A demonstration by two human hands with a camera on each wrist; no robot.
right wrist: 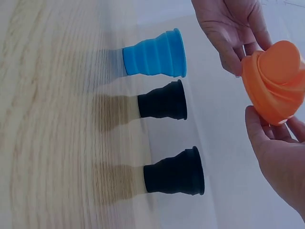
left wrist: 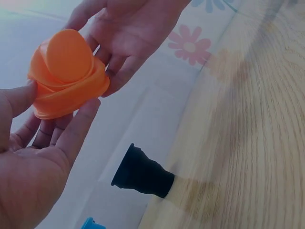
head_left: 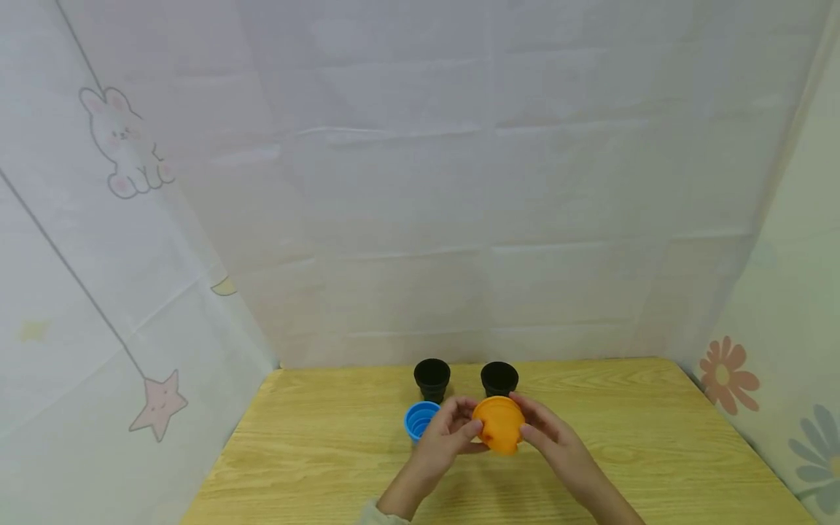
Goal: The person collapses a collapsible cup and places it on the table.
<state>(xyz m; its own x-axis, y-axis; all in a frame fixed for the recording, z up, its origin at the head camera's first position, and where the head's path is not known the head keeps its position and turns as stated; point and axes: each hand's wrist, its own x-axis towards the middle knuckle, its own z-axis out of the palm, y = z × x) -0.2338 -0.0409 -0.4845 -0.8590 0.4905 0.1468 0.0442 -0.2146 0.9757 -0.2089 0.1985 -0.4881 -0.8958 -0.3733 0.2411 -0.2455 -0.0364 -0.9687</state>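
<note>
Hands [head_left: 448, 435] [head_left: 553, 435] grip the orange cup [head_left: 501, 421] between them.

Head view: from above, facing forward and down over worktop [head_left: 308, 459]. Wrist views: close, sideways-tilted; both share orange cup [left wrist: 70, 57].

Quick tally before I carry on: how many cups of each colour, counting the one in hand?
Orange cup: 1
Blue cup: 1
Black cups: 2
Total: 4
</note>
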